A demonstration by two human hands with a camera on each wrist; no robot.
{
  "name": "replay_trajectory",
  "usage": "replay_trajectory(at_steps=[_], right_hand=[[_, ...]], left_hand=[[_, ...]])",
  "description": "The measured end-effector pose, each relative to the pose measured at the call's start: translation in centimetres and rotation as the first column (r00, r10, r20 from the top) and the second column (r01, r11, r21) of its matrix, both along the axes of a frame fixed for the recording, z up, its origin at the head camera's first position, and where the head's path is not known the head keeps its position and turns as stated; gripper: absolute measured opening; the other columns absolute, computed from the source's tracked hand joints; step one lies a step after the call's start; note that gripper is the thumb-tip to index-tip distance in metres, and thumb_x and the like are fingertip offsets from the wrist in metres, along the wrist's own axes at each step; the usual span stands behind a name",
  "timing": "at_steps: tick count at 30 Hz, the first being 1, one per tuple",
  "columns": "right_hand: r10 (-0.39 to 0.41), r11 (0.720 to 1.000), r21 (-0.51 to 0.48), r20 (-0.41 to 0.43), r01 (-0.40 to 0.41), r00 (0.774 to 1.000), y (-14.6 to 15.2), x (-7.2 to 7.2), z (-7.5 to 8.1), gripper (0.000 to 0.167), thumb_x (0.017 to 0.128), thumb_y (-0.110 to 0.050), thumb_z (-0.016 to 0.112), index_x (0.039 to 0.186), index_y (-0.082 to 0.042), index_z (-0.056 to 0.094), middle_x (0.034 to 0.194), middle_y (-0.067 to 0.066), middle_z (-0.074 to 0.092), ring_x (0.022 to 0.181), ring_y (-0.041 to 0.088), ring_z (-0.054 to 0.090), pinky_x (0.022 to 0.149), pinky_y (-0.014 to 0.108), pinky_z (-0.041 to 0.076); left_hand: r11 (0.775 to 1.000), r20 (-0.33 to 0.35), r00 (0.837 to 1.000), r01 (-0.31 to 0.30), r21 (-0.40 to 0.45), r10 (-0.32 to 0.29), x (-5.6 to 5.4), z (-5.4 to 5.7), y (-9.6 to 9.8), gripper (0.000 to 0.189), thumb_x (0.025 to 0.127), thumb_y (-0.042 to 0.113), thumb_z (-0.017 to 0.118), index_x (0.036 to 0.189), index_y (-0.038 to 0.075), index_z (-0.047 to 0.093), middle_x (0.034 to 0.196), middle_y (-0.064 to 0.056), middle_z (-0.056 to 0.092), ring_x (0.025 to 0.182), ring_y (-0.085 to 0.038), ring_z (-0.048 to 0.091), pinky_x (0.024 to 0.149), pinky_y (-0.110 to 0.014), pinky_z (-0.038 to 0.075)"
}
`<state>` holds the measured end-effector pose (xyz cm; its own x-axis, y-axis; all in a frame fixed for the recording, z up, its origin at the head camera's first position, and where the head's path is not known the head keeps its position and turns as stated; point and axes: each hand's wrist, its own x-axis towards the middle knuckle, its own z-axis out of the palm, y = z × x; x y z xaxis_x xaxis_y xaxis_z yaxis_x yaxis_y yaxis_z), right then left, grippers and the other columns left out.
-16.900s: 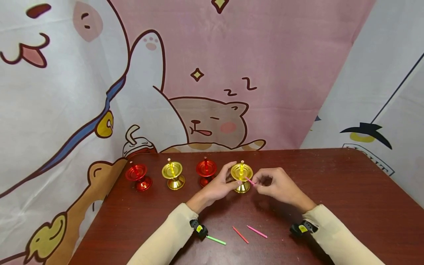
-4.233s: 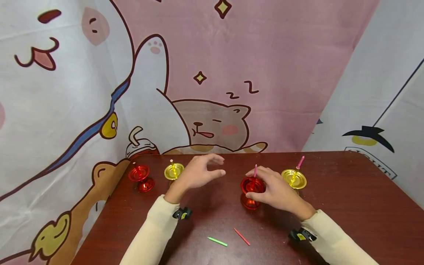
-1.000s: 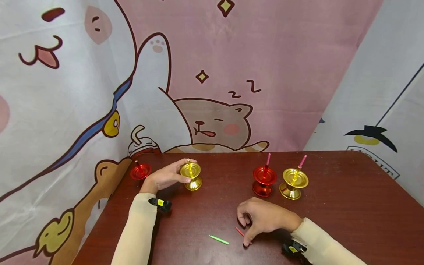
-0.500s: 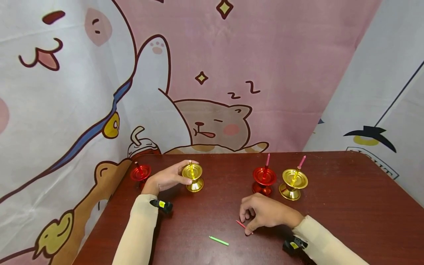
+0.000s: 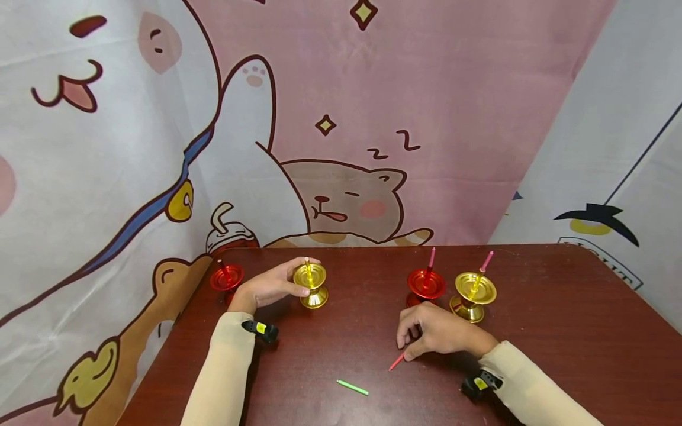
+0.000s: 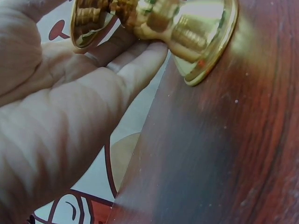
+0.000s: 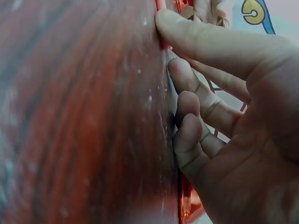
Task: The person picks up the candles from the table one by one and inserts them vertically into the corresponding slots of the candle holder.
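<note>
My left hand (image 5: 272,285) holds a gold candle holder (image 5: 314,297), thumb at the front and fingers behind; its base appears to stand on the table. In the left wrist view the palm (image 6: 60,102) lies beside the holder's shiny stem (image 6: 156,21). Low over the table, my right hand (image 5: 444,330) pinches a thin red candle (image 5: 396,362) near one end. The right wrist view shows the thumb (image 7: 187,32) against the candle (image 7: 161,4), most of which is out of frame. A green candle (image 5: 352,387) lies in front on the table.
A red holder (image 5: 426,286) with a pink candle and a gold holder (image 5: 476,291) with another pink candle stand on the right. Partly behind my left hand is a red holder (image 5: 227,277) at far left. A printed cloth (image 5: 447,177) hangs behind the table (image 5: 559,319).
Over the last second my right hand picks at the red candle, turns it and draws it rightward and back. Earlier, pink candles went into two holders, which moved right. The left hand came to the gold holder.
</note>
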<state>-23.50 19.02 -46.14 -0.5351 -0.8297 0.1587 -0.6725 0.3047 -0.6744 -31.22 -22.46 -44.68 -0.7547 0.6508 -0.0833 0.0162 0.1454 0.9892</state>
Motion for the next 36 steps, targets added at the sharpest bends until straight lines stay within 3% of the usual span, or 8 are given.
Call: replay_trajectory(at_steps=[10,20,29,36], right_hand=[[-0.006,1.000,0.030,0.040,0.004,0.999,0.3,-0.1,0.2,0.013,0.085,-0.013,0.094,0.088,-0.021,0.084,0.084,-0.015,0.066,0.075,-0.001,0.058,0.065,0.021,0.051],[0.040,0.994,0.104,-0.065,-0.033,0.997,0.4,0.2,0.4,0.013,0.096,-0.014,0.085,0.091,-0.025,0.080,0.088,-0.020,0.062,0.077,-0.004,0.055,0.067,0.020,0.051],[0.063,0.998,0.013,-0.131,-0.061,0.989,-0.2,0.4,0.5,0.012,0.102,-0.011,0.080,0.097,-0.020,0.074,0.088,-0.018,0.067,0.081,-0.005,0.056,0.073,0.023,0.055],[0.025,0.996,-0.076,-0.179,-0.039,0.983,-0.9,0.5,0.9,0.022,0.095,-0.006,0.086,0.095,-0.024,0.075,0.088,-0.020,0.071,0.079,-0.003,0.060,0.072,0.028,0.059]], left_hand=[[1.000,0.002,1.000,0.000,0.000,0.000,0.0,0.0,0.0,0.077,0.096,-0.006,0.076,0.162,0.001,0.037,0.146,-0.016,0.059,0.136,-0.031,0.056,0.114,-0.040,0.050],[1.000,-0.001,1.000,0.009,-0.004,-0.009,0.1,0.1,0.2,0.078,0.097,-0.004,0.077,0.163,0.001,0.036,0.147,-0.018,0.058,0.137,-0.032,0.056,0.117,-0.041,0.048],[1.000,-0.021,0.999,0.030,0.009,-0.030,0.1,-0.1,0.9,0.075,0.096,-0.005,0.075,0.162,0.000,0.038,0.146,-0.018,0.059,0.135,-0.031,0.057,0.116,-0.041,0.047],[1.000,-0.014,1.000,0.024,0.002,-0.024,0.2,0.1,1.3,0.076,0.096,-0.007,0.074,0.162,-0.001,0.036,0.145,-0.017,0.058,0.135,-0.031,0.057,0.114,-0.039,0.050]])
